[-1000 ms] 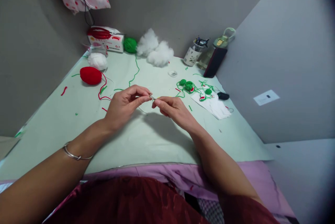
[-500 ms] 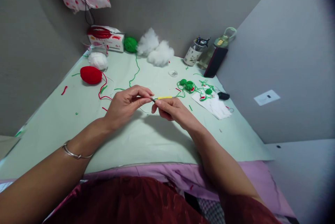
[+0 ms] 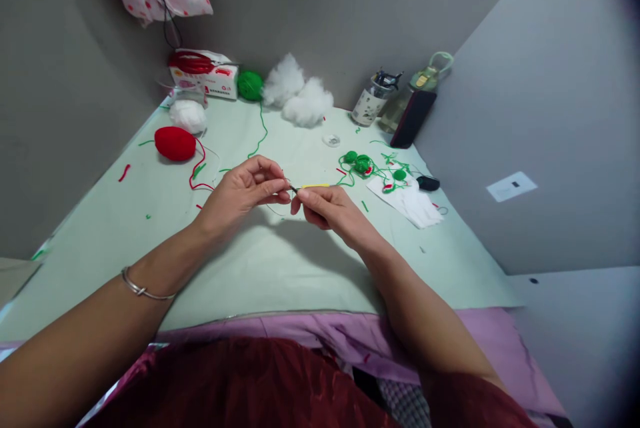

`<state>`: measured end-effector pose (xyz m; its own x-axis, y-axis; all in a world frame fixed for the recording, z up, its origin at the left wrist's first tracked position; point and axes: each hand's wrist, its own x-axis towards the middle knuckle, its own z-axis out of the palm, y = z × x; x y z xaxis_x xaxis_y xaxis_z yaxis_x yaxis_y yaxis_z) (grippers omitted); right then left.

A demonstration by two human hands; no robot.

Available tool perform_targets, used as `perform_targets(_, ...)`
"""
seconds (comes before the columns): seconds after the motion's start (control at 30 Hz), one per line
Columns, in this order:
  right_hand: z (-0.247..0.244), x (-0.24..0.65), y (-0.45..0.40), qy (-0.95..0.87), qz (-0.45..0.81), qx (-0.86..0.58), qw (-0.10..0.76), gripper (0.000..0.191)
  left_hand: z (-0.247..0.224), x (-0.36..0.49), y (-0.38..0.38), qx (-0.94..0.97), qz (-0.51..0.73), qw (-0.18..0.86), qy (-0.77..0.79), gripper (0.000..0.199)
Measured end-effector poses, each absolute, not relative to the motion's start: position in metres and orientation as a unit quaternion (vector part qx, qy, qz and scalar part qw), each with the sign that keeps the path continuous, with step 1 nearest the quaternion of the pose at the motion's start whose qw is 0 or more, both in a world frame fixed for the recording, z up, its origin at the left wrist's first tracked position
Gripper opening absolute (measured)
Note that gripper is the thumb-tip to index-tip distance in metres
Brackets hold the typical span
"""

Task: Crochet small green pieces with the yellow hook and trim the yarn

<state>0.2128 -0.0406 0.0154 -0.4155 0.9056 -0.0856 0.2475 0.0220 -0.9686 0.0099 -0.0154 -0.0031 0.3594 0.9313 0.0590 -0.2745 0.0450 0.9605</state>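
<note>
A crochet hook with a yellow handle [image 3: 316, 185] is pinched in my right hand [image 3: 323, 207], its dark shaft pointing left. Close beside its tip, my left hand [image 3: 253, 187] has thumb and index finger pressed together on a strand of yarn, mostly hidden by the fingers. A thin pale strand loops below the fingertips. From the red yarn ball [image 3: 175, 143], a red strand runs toward my left wrist and passes behind it. A white yarn ball [image 3: 187, 116] lies just behind the red one. The green yarn ball [image 3: 250, 85] trails a strand down behind my left hand.
White stuffing [image 3: 307, 103] sits against the wall beside a tissue pack [image 3: 223, 81]. At right are small green crocheted pieces [image 3: 363, 165], a white tissue [image 3: 407, 201], a pen cup [image 3: 369, 107], a phone [image 3: 414, 119] and a bottle [image 3: 424, 79]. Yarn scraps dot the table [image 3: 250, 275].
My left fingers have shifted slightly left from the hook and turned a little, the fingers spreading more. My right hand has stayed nearly in place while the hook has tilted slightly.
</note>
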Motion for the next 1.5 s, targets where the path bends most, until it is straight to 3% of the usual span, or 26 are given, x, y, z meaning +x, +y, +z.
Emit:
perform_targets(0.67, 0.0176, 0.2105, -0.0434, -0.660, 0.548, -0.430, 0.282, 0.046, -0.0048, 0.0058, -0.0114, 0.560, 0.433, 0.633, 0.313, 0.008)
perform_targets(1.17, 0.0129, 0.2107, -0.0398, -0.566, 0.698, -0.371, 0.235, 0.045, -0.0082, 0.0058, -0.0100, 0.590, 0.428, 0.616, 0.299, 0.009)
perform_targets(1.5, 0.0187, 0.2075, -0.0464, -0.675, 0.526, -0.428, 0.291, 0.046, 0.0000, 0.0071, -0.0129, 0.550, 0.417, 0.652, 0.314, 0.015)
